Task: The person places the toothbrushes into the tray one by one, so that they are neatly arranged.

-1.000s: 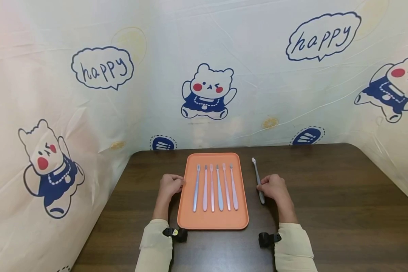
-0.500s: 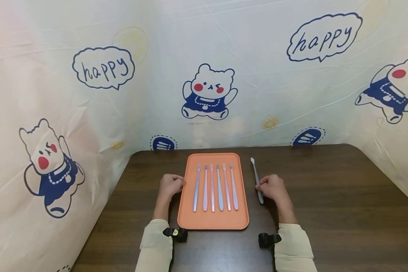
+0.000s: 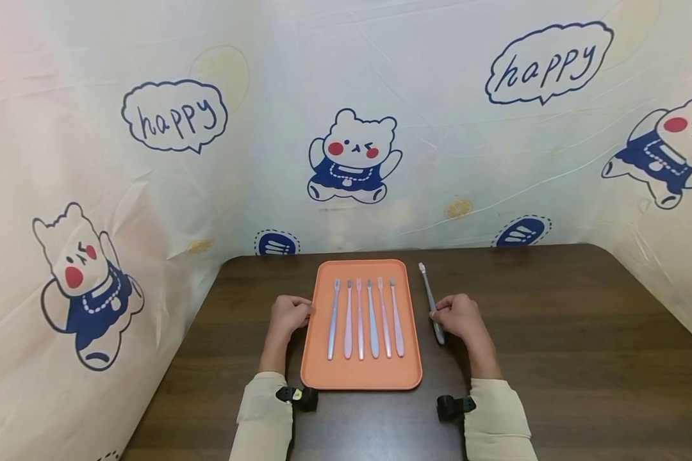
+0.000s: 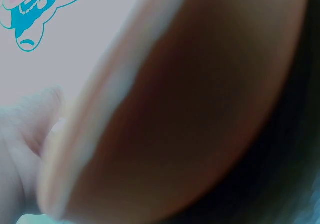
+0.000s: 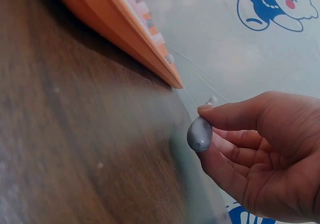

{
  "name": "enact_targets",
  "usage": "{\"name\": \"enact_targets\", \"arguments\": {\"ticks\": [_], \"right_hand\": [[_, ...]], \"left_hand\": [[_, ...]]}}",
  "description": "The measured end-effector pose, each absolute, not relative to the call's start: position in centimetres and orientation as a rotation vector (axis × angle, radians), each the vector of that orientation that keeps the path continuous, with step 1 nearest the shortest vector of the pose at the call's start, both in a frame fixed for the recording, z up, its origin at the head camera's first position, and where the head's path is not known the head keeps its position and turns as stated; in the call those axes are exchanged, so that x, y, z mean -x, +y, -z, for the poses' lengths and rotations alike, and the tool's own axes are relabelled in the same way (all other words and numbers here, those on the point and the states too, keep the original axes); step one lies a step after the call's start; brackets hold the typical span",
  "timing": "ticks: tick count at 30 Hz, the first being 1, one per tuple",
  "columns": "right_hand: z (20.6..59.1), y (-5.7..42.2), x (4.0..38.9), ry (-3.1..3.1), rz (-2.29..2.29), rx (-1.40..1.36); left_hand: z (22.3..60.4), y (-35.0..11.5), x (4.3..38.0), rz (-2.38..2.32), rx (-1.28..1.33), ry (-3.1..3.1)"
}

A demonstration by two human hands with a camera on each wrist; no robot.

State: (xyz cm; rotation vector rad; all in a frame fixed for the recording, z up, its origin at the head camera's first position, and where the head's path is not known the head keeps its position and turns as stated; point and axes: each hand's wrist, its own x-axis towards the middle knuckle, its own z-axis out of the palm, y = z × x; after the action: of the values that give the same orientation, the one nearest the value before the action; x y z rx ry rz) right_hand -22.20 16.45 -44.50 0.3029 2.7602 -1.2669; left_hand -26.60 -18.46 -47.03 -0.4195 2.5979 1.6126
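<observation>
Just right of the orange tray [image 3: 360, 378], my right hand [image 3: 464, 315] pinches a grey toothbrush [image 3: 430, 298] between thumb and fingers. Its pale bristle head points away from me. The right wrist view shows the rounded handle end [image 5: 200, 134] sticking out of the pinch. My left hand [image 3: 291, 314] grips the tray at its left rim; the left wrist view has this hand [image 4: 25, 149] at the blurred tray edge. Several toothbrushes lie side by side on the tray, heads away from me, among them a blue toothbrush [image 3: 332, 326] at the left and a purple toothbrush [image 3: 397, 326] at the right.
The dark wooden table [image 3: 576, 346] extends to both sides of the tray. Behind it hangs a pale curtain [image 3: 438, 160] printed with cartoon bears. A black wrist camera [image 3: 307, 399] sits on the left sleeve and another wrist camera [image 3: 451, 407] on the right.
My right hand has shifted slightly left with the grey toothbrush, whose head has swung left toward the tray. The left hand, the tray and the toothbrushes on it stay put.
</observation>
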Motion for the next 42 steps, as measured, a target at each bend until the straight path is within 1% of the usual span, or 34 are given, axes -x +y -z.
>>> {"name": "enact_targets", "arguments": {"ticks": [11, 28, 42], "right_hand": [[44.5, 16.2, 22.2, 2.739, 1.337, -0.271], [44.4, 15.6, 22.4, 2.752, 1.321, -0.244], [44.3, 14.8, 22.4, 2.731, 1.327, -0.27]], "left_hand": [[47.1, -18.6, 26.7, -1.602, 0.436, 2.588], [47.1, -18.6, 26.8, -1.589, 0.436, 2.584], [47.2, -18.6, 26.8, -1.6, 0.43, 2.596]]}}
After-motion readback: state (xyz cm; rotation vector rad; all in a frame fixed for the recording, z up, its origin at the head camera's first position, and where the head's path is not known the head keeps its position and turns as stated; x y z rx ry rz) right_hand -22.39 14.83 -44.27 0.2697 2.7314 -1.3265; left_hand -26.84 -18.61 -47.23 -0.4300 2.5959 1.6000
